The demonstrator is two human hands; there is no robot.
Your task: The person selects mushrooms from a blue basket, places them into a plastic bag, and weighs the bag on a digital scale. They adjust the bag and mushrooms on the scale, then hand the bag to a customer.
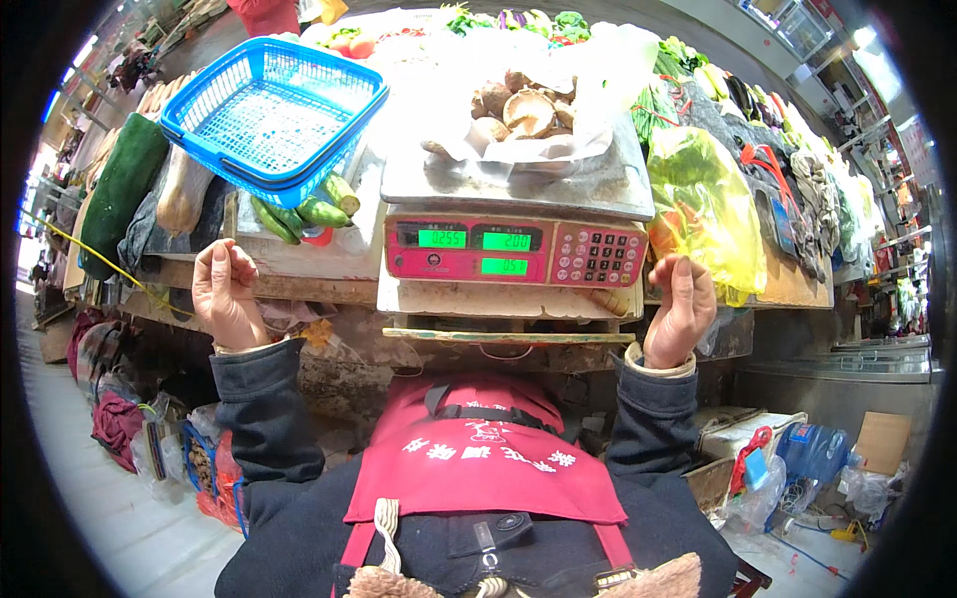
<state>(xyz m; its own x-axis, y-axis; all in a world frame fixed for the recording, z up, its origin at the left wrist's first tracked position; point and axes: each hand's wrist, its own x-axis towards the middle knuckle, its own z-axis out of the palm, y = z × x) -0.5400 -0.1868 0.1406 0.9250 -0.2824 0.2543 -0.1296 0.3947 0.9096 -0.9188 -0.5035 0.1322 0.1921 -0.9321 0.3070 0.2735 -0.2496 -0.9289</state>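
Observation:
My left hand (228, 295) is raised at the table's front edge, fingers curled in and thumb alongside, with nothing visible in it. My right hand (680, 314) is held the same way, in front of a yellow plastic bag (699, 202); no object shows in its fingers. Between the hands stands a pink electronic price scale (516, 250) with lit green displays. On its metal pan (448, 183), mushrooms (529, 112) lie in a thin whitish plastic bag (553, 152). Left of the scale, a blue plastic basket (273, 119) sits tilted over green vegetables (321, 211).
A large dark-green gourd (123, 194) and a butternut squash (183, 190) lie at the left. Eggplants (739, 97) and other vegetables line the right side. A wooden ledge (508, 336) juts below the scale. A blue water jug (813, 451) and bags stand on the floor.

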